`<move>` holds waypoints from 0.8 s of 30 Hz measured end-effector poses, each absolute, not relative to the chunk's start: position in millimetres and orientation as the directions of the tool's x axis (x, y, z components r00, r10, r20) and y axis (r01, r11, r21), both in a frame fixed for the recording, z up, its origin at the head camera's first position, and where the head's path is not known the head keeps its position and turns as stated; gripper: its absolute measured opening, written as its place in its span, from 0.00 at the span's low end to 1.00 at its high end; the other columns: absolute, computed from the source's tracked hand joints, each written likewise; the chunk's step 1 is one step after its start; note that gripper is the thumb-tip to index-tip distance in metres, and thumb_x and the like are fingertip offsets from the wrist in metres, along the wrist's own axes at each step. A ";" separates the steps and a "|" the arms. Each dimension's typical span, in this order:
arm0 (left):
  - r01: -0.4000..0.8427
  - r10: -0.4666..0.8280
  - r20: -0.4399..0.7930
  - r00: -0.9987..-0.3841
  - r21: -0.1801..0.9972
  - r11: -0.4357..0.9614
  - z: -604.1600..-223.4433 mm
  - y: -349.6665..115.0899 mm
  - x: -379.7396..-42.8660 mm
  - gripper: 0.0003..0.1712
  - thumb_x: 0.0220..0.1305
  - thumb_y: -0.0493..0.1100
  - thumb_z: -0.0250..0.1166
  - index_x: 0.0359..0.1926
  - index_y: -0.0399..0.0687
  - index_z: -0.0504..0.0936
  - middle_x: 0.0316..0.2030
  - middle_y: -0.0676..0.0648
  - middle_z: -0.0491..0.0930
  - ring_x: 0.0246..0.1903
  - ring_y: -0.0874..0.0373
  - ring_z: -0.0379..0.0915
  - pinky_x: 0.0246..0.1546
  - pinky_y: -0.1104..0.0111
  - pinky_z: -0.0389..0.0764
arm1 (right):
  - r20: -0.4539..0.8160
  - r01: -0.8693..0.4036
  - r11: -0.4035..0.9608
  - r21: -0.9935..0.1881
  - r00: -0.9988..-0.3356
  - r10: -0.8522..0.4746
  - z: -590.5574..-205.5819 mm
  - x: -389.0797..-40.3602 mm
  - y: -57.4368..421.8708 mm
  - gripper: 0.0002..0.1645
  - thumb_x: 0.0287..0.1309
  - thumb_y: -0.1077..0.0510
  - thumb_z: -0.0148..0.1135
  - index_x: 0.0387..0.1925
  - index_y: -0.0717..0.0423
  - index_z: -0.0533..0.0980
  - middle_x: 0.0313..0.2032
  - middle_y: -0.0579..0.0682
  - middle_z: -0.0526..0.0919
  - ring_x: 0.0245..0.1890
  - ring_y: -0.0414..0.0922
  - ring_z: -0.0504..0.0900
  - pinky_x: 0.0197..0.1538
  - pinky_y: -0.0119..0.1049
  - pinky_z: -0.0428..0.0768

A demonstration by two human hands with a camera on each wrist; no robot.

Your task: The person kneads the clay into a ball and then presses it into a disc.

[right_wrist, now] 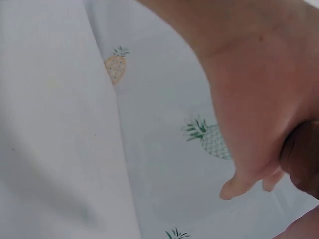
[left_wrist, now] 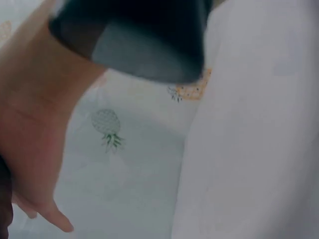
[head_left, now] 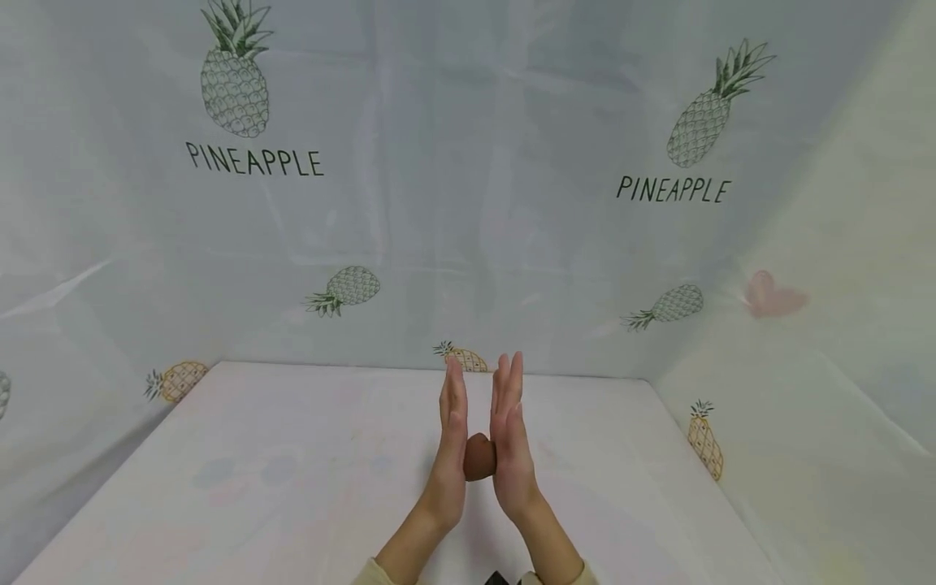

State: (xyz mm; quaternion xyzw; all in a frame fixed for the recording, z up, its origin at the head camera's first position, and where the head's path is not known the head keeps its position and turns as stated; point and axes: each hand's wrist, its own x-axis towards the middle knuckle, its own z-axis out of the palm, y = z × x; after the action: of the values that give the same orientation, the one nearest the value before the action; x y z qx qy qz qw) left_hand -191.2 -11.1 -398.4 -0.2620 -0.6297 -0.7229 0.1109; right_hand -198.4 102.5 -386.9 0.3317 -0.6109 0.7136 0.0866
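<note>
Here, see a brown lump (head_left: 479, 457) over the table (head_left: 292, 504), pressed between the flat palms of two hands, with a crease in its side visible in the right wrist view. Just left of the lump, see the left hand (head_left: 449, 459), fingers straight and pointing up and away, palm touching, not curled round anything. Just right of the lump, see the right hand (head_left: 513, 463), equally flat and unfolded, palm touching the opposite side. Beneath the lump, note the table's white, faintly patterned top. Beyond the lump, find a pale curtain (head_left: 468, 195) printed with pineapples (head_left: 353, 285) and lettering (head_left: 254, 159); well to the lump's right, find a reddish mark (head_left: 773, 294). Nearer than the lump, spot pale sleeves (head_left: 375, 574). In the left wrist view, note a large dark shape (left_wrist: 134, 40), too blurred to name.
</note>
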 end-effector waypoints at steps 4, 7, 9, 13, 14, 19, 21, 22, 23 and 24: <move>0.483 0.155 0.516 -0.842 0.850 -0.209 -394.3 -13.8 -187.4 0.33 0.84 0.56 0.22 0.84 0.80 0.31 0.83 0.67 0.26 0.82 0.63 0.17 0.76 0.34 0.22 | 0.565 -0.511 -0.242 -0.825 -0.764 -0.312 -391.8 -203.9 101.8 0.34 0.84 0.43 0.10 0.84 0.31 0.24 0.85 0.42 0.26 0.85 0.50 0.24 0.78 0.65 0.21; 0.496 0.127 0.526 -0.841 0.843 -0.208 -389.1 -18.4 -186.9 0.33 0.84 0.56 0.23 0.85 0.78 0.32 0.84 0.66 0.27 0.83 0.63 0.18 0.77 0.36 0.22 | 0.537 -0.489 -0.224 -0.843 -0.767 -0.351 -395.2 -205.2 98.8 0.34 0.84 0.43 0.11 0.85 0.30 0.25 0.85 0.40 0.27 0.85 0.49 0.26 0.79 0.63 0.23; 0.511 0.104 0.535 -0.839 0.838 -0.191 -385.9 -21.9 -188.2 0.33 0.84 0.56 0.24 0.85 0.76 0.32 0.84 0.66 0.27 0.83 0.63 0.19 0.77 0.37 0.23 | 0.512 -0.466 -0.211 -0.859 -0.775 -0.370 -396.6 -204.4 95.5 0.33 0.85 0.42 0.11 0.85 0.27 0.27 0.85 0.35 0.28 0.85 0.46 0.27 0.81 0.59 0.25; 0.535 0.056 0.546 -0.836 0.833 -0.140 -382.3 -29.2 -193.9 0.34 0.84 0.56 0.26 0.86 0.73 0.33 0.84 0.66 0.27 0.83 0.63 0.18 0.77 0.36 0.23 | 0.502 -0.451 -0.219 -0.865 -0.772 -0.389 -397.7 -201.3 87.7 0.33 0.85 0.42 0.11 0.85 0.28 0.27 0.84 0.32 0.26 0.85 0.43 0.28 0.83 0.51 0.28; 0.538 0.047 0.547 -0.836 0.833 -0.129 -382.2 -30.8 -196.0 0.35 0.83 0.56 0.26 0.86 0.72 0.33 0.84 0.66 0.27 0.83 0.63 0.18 0.77 0.36 0.23 | 0.506 -0.449 -0.233 -0.863 -0.770 -0.389 -397.7 -200.4 85.7 0.34 0.84 0.42 0.10 0.85 0.29 0.26 0.84 0.32 0.25 0.85 0.43 0.28 0.82 0.51 0.27; 0.533 0.007 0.538 -0.843 0.838 -0.119 -385.7 -37.2 -204.1 0.36 0.82 0.59 0.29 0.86 0.72 0.33 0.84 0.67 0.27 0.83 0.62 0.19 0.77 0.36 0.24 | 0.523 -0.439 -0.288 -0.851 -0.763 -0.381 -396.2 -193.1 78.5 0.34 0.84 0.43 0.09 0.84 0.35 0.22 0.84 0.35 0.24 0.85 0.46 0.26 0.81 0.56 0.25; 0.524 -0.003 0.527 -0.850 0.844 -0.116 -388.2 -38.3 -205.6 0.36 0.82 0.61 0.30 0.86 0.74 0.33 0.84 0.68 0.27 0.83 0.62 0.18 0.76 0.35 0.24 | 0.524 -0.441 -0.288 -0.850 -0.764 -0.376 -394.7 -189.2 77.0 0.34 0.83 0.43 0.08 0.84 0.34 0.21 0.84 0.36 0.24 0.85 0.46 0.26 0.81 0.58 0.25; 0.519 -0.003 0.521 -0.853 0.848 -0.109 -389.5 -38.4 -206.1 0.36 0.82 0.61 0.30 0.85 0.74 0.33 0.83 0.68 0.26 0.82 0.62 0.17 0.76 0.34 0.23 | 0.521 -0.441 -0.282 -0.852 -0.769 -0.371 -393.6 -187.3 76.6 0.34 0.83 0.42 0.08 0.84 0.32 0.21 0.84 0.35 0.24 0.85 0.46 0.26 0.81 0.59 0.24; 0.516 0.000 0.518 -0.855 0.851 -0.101 -390.8 -38.1 -206.6 0.36 0.83 0.62 0.30 0.85 0.75 0.33 0.83 0.69 0.26 0.82 0.62 0.16 0.75 0.34 0.22 | 0.522 -0.444 -0.279 -0.851 -0.771 -0.365 -392.5 -185.7 76.6 0.34 0.83 0.42 0.08 0.84 0.31 0.21 0.84 0.35 0.24 0.85 0.46 0.26 0.80 0.60 0.23; 0.513 0.007 0.515 -0.857 0.853 -0.095 -392.3 -37.4 -206.9 0.36 0.83 0.62 0.29 0.85 0.75 0.32 0.83 0.69 0.25 0.82 0.62 0.14 0.75 0.34 0.20 | 0.523 -0.450 -0.270 -0.851 -0.773 -0.359 -391.5 -184.8 77.0 0.34 0.83 0.42 0.08 0.83 0.31 0.20 0.84 0.35 0.24 0.85 0.47 0.26 0.79 0.62 0.22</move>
State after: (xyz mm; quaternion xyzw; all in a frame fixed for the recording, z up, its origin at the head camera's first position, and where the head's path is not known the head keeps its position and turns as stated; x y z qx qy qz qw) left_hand -206.9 -37.4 -392.3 -0.2001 -0.6490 -0.7123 0.1775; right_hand -184.8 77.0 -391.5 0.3355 -0.6033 0.7228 0.0316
